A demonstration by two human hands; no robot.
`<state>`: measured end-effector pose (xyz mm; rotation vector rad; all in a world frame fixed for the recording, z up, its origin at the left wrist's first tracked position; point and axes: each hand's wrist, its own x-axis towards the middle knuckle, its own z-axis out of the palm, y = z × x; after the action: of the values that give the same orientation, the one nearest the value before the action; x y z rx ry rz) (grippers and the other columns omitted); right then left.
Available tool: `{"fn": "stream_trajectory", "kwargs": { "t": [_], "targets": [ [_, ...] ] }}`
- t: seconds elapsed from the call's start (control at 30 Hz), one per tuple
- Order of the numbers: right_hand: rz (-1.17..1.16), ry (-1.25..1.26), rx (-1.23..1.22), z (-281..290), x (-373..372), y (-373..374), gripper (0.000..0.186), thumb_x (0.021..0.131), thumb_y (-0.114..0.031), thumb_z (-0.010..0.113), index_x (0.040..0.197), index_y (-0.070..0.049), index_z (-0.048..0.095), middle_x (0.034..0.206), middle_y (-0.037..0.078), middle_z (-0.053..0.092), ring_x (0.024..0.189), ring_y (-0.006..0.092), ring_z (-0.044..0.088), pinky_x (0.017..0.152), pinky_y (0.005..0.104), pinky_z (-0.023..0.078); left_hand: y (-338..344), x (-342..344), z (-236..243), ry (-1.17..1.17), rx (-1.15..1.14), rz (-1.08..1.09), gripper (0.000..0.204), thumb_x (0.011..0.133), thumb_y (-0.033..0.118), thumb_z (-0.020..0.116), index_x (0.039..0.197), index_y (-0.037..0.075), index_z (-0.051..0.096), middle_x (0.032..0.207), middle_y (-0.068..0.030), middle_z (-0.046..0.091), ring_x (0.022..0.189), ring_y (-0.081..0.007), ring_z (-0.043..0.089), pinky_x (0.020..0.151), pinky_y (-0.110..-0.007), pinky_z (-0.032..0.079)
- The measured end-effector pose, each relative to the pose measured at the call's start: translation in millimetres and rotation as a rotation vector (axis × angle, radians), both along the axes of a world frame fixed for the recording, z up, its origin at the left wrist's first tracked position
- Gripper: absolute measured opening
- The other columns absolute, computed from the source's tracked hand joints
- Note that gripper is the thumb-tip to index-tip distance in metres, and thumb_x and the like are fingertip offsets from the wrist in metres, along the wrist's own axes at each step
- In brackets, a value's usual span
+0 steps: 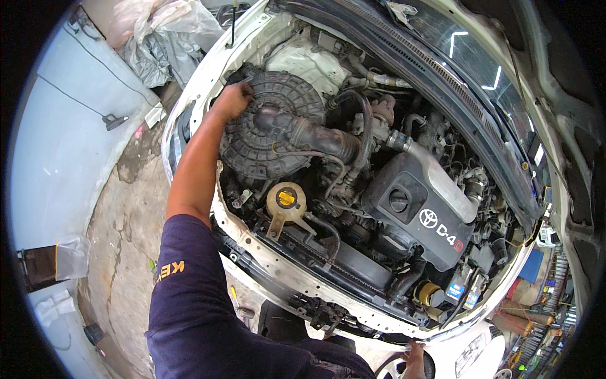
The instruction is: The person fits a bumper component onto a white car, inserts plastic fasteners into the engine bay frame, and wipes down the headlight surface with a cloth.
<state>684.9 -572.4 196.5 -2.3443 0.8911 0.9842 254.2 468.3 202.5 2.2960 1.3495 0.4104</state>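
My left hand [237, 100] is curled at the upper left rim of a round, ribbed black air filter housing [265, 158]; what its fingertips hold is hidden. A dark intake hose [322, 139] crosses the housing. Below sits a translucent coolant tank [276, 211] with a dark cap, and to its right a black engine cover [391, 218] with a silver pipe. My right hand [414, 359] is low at the bottom edge, at the front body edge [385, 331] of the white car; its fingers are too small and hidden to make out.
The raised hood [558, 126] and windshield fill the upper right. Crumpled plastic sheeting [154, 44] lies at upper left, beside pale panels [69, 158] and cracked concrete floor [113, 234]. Tools [552, 303] are laid out at the far right, past the white bodywork.
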Motion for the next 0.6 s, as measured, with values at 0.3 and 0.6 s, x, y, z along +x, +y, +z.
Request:
{"fn": "stream_trajectory", "kwargs": {
  "t": [0.3,0.6],
  "targets": [
    [-0.005,-0.033,-0.004,5.9,3.1,-2.4,0.100,0.090,-0.030,0.069,0.157,-0.033,-0.005,0.149,0.015,0.039,0.121,0.0428,0.050,0.082,0.0597,0.051,-11.9,17.8,10.6,0.109,0.069,-0.028,0.038,0.090,0.022,0.063,0.124,0.005,0.063,0.109,-0.0285,0.069,0.104,-0.0488,0.065,0.089,-0.054,0.052],
    [-0.001,-0.038,-0.016,8.8,-2.9,3.1,0.109,0.090,-0.031,0.071,0.162,-0.028,-0.010,0.153,0.014,0.039,0.124,0.0398,0.050,0.087,0.0594,0.051,-18.4,32.2,18.6,0.157,0.070,0.019,0.032,0.084,0.006,0.059,0.115,0.007,0.069,0.107,-0.0270,0.070,0.105,-0.0458,0.066,0.090,-0.053,0.053]
  ]
}}
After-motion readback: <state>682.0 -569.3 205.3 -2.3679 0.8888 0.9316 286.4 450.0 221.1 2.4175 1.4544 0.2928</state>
